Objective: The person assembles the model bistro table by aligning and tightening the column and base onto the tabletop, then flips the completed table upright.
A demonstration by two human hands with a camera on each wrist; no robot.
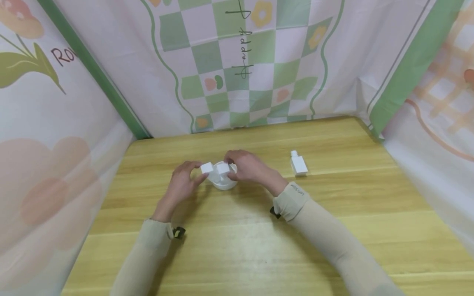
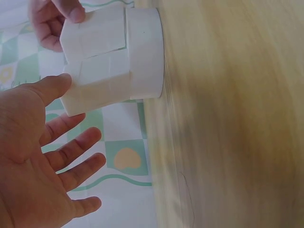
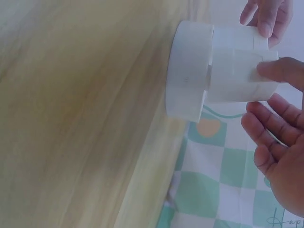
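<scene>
A low round white dish [image 1: 224, 186] stands on the wooden table, and two white box-shaped containers rise from it side by side. My left hand [image 1: 180, 183] pinches the left container [image 1: 207, 167] between thumb and forefinger; its other fingers are spread in the left wrist view. On the right container [image 1: 223, 169], my right hand [image 1: 249, 166] has its thumb on one face and fingertips on the far side. Both containers overlap the dish rim [image 2: 146, 52] in the wrist views; how deep their lower ends sit is hidden.
To the right on the table [image 1: 237, 255] lies a small white rectangular bottle [image 1: 299, 165] with a narrow neck. A patterned cloth [image 1: 207, 24] hangs behind the table's far edge, and more cloth covers both sides.
</scene>
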